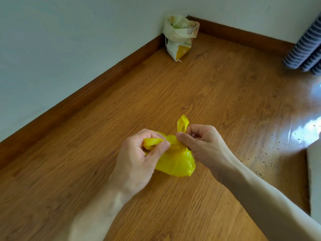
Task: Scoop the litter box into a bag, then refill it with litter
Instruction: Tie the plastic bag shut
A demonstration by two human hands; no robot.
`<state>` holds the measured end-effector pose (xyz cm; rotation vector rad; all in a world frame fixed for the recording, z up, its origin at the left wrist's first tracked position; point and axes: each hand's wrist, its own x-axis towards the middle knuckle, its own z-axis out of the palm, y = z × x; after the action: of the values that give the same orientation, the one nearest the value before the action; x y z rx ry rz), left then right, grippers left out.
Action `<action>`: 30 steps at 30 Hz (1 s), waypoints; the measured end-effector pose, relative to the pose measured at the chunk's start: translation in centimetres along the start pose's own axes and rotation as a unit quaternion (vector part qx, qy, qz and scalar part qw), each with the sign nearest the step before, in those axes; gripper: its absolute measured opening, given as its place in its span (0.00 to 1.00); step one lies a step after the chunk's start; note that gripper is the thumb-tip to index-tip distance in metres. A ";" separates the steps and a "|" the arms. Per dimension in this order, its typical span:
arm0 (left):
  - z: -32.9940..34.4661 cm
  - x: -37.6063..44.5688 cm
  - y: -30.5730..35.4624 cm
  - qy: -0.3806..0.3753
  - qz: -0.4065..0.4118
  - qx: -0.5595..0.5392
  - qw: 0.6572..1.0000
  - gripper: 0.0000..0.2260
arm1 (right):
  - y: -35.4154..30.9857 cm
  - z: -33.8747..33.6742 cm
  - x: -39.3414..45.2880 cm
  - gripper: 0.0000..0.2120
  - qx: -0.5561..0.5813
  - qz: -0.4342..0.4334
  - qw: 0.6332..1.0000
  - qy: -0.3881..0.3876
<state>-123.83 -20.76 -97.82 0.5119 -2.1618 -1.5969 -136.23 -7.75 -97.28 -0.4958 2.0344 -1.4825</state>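
Bright daylight from the right throws white glare on the wooden floor (309, 129); wide-angle bending curves the edges.

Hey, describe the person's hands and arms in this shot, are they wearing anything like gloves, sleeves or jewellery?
Both the left hand and the right hand are bare: no gloves, and no rings or watch show. Both forearms are uncovered as far as the frame's lower edge, so no sleeves are visible. The near parts of the arms are motion-blurred, so fine details there cannot be made out.
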 end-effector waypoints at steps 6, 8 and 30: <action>-0.4 -0.5 -0.7 0.032 -0.099 -0.076 0.992 0.17 | 2.5 -1.0 0.9 0.18 -0.068 0.030 0.994 0.081; -0.8 -0.4 -1.6 0.112 -0.161 -0.117 0.974 0.15 | 3.5 -1.8 1.3 0.18 -0.122 0.034 0.985 0.120; 1.4 0.2 -2.1 -0.005 -0.059 -0.106 0.993 0.27 | 3.1 -0.8 0.2 0.06 0.079 -0.036 0.996 0.009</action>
<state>-124.62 -20.32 -100.22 0.5736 -1.9698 -1.8688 -136.82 -6.33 -100.12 -0.4967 1.9110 -1.6821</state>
